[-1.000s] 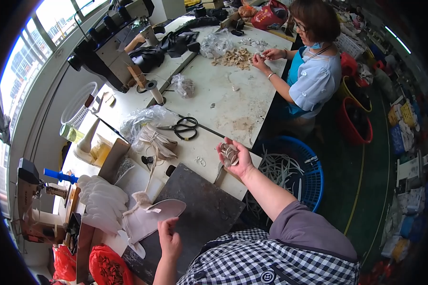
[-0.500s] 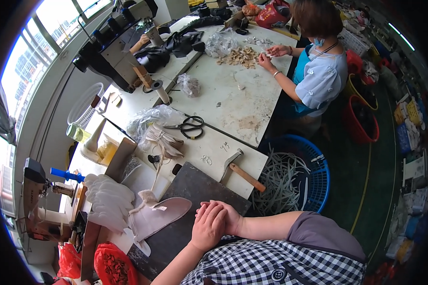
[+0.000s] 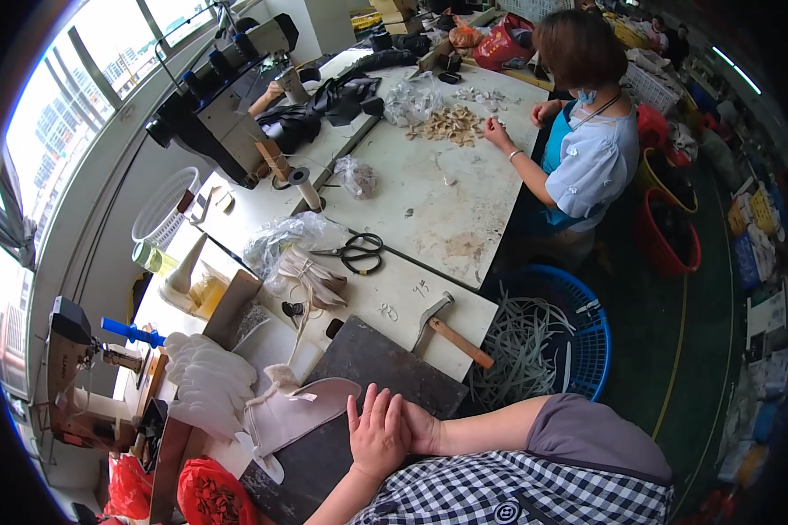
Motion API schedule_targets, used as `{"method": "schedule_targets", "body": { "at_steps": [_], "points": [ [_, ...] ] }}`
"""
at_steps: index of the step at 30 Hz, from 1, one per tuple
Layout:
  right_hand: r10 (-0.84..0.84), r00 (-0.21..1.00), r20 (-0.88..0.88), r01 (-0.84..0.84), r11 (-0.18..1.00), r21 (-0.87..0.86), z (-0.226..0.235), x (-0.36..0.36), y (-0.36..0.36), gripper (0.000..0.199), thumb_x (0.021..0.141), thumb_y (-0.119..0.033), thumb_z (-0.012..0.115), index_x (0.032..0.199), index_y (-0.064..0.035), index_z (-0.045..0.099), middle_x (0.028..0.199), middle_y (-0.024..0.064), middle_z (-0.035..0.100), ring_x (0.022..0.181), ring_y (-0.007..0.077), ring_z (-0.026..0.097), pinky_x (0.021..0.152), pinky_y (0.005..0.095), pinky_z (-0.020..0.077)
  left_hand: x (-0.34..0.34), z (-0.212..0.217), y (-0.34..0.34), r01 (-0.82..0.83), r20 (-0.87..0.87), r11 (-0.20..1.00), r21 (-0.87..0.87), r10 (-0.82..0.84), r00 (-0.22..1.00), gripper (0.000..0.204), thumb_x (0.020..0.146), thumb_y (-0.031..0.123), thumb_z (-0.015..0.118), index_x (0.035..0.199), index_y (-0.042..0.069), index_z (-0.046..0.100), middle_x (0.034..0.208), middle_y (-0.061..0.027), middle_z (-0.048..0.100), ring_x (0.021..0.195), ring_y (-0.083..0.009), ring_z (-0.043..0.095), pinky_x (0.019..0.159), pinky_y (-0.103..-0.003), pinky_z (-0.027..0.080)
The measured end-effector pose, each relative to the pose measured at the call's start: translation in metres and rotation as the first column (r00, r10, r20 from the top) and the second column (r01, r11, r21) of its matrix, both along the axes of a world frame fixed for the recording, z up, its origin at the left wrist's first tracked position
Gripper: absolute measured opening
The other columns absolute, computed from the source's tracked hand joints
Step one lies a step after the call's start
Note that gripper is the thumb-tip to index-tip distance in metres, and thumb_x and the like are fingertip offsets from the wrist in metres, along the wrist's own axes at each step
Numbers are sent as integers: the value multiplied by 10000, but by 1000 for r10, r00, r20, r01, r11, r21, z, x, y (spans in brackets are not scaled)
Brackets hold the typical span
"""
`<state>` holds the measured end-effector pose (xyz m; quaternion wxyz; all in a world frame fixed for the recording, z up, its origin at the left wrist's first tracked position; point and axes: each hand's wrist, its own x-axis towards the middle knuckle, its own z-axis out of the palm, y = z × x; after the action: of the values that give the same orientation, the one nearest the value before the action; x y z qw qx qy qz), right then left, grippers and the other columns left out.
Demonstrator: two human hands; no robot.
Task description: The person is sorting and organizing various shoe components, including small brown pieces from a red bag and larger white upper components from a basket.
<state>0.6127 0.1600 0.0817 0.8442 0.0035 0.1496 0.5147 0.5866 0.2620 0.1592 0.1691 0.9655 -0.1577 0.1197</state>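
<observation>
My left hand (image 3: 379, 435) lies across my right hand (image 3: 424, 429), palms toward each other, close to my checked apron. The left fingers are stretched out with small gaps between them and hold nothing. Most of my right hand's fingers are hidden behind the left. Just left of my hands, a pale pinkish shoe-upper piece (image 3: 311, 408) with a light strip attached rests partly on a dark slab (image 3: 372, 363). Beside it is a fanned stack of white cut pieces (image 3: 203, 374).
A hammer (image 3: 458, 339) and black-handled scissors (image 3: 361, 252) lie beyond the slab. A blue basket (image 3: 606, 346) of pale strips stands right of the table. Across it sits a co-worker (image 3: 591, 140) near small tan pieces (image 3: 451, 127). A sewing machine (image 3: 210, 114) stands far left.
My left fingers have straightened from being folded over the right hand. The view has shifted slightly. The co-worker's hands have moved apart.
</observation>
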Motion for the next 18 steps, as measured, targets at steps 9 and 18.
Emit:
{"method": "schedule_targets", "body": {
  "at_steps": [9, 18],
  "points": [
    [125, 992, -34, -129, 980, -149, -15, -12, 0, 368, 934, -438, 441, 1107, -142, 574, 1171, 70, 591, 1121, 189, 538, 982, 344, 419, -7, -9, 0, 31, -57, 996, 78, -27, 998, 440, 762, 244, 561, 1176, 97, 578, 1185, -89, 572, 1224, -293, 457, 1088, -526, 195],
    [215, 975, 62, -181, 920, -347, 40, -3, -3, 388, 988, -417, 315, 1257, -176, 457, 1292, 59, 512, 1197, 189, 480, 1003, 339, 394, -9, -9, 3, -1, -250, 993, 115, 30, 968, 869, 743, 690, 476, 1370, 95, 392, 1304, -140, 470, 1248, -304, 398, 1057, -485, 235]
  ]
}}
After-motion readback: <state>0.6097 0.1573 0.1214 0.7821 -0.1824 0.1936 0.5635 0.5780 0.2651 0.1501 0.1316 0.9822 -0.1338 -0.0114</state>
